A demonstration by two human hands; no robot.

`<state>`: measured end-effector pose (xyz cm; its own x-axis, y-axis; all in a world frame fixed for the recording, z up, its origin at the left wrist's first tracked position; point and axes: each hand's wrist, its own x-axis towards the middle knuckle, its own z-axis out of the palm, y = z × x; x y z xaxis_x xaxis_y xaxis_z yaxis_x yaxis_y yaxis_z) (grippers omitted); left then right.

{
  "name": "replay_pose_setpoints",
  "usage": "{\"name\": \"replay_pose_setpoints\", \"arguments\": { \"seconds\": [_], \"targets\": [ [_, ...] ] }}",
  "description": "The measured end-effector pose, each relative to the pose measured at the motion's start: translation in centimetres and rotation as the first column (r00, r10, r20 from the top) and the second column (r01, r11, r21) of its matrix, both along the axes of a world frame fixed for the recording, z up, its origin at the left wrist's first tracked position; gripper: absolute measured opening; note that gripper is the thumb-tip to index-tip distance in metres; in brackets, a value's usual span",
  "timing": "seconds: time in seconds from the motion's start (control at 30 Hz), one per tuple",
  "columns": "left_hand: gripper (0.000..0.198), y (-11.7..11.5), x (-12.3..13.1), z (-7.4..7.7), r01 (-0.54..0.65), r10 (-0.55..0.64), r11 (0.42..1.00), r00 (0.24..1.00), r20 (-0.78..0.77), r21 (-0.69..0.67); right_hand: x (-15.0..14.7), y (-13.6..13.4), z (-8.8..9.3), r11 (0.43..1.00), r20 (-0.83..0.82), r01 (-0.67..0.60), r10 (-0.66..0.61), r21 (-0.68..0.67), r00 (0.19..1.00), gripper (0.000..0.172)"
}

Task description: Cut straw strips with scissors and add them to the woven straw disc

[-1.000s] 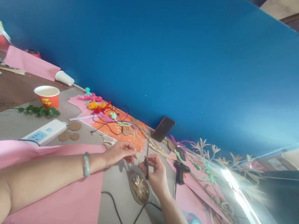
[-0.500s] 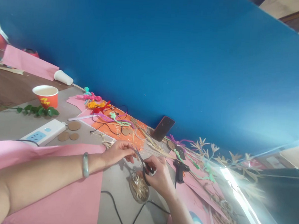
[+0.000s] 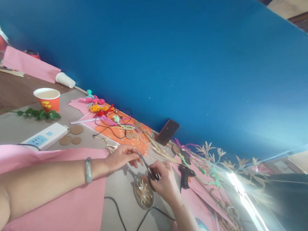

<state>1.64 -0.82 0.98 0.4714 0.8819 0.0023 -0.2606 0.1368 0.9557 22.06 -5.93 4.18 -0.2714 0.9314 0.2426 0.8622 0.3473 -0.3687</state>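
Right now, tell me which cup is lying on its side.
The white cup, lying close to the blue wall. The red cup beside the green leaves stands upright, its mouth facing up.

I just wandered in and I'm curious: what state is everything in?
Left hand: pinching a thin straw strip
Right hand: gripping scissors
Scissors: held; open or shut unclear
Phone: propped against wall, screen dark
Red cup: upright
White cup: on its side
Dish: holding straw clippings
Glue gun: lying down, unheld
Power strip: visible sockets unplugged
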Motion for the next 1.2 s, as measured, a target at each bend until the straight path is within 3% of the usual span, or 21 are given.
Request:
{"name": "replay_pose_setpoints", "arguments": {
  "seconds": [0.57, 0.73, 0.9, 1.03, 1.2],
  "targets": [
    [0.024, 0.0, -0.1, 0.1, 0.011, -0.011, 1.000, 1.000, 0.017, 0.000, 0.7, 0.4, -1.2, 0.999, -0.027, 0.042, -0.041, 0.026, 0.999, 0.019],
    [0.028, 0.4, 0.2, -0.1, -0.011, 0.026, 0.990, 0.994, 0.102, -0.139, 1.2, 0.6, -0.7, 0.994, -0.168, 0.106, -0.110, -0.033, 0.980, 0.030],
    [0.029, 0.8, 0.3, -0.5, -0.004, 0.059, 0.963, 0.979, 0.195, -0.269, 2.2, 1.0, -0.2, 0.987, -0.303, 0.002, -0.051, -0.160, 0.952, 0.040],
    [0.028, 0.9, 0.3, -0.6, 0.006, 0.081, 0.947, 0.963, 0.257, -0.320, 2.2, 1.0, -0.1, 0.982, -0.284, -0.071, 0.019, -0.174, 0.959, 0.038],
    [0.025, 1.1, 0.3, -0.7, 0.027, 0.102, 0.933, 0.937, 0.335, -0.358, 1.7, 0.8, -0.3, 0.994, -0.170, -0.034, 0.015, -0.105, 0.985, 0.034]
  ]
}}
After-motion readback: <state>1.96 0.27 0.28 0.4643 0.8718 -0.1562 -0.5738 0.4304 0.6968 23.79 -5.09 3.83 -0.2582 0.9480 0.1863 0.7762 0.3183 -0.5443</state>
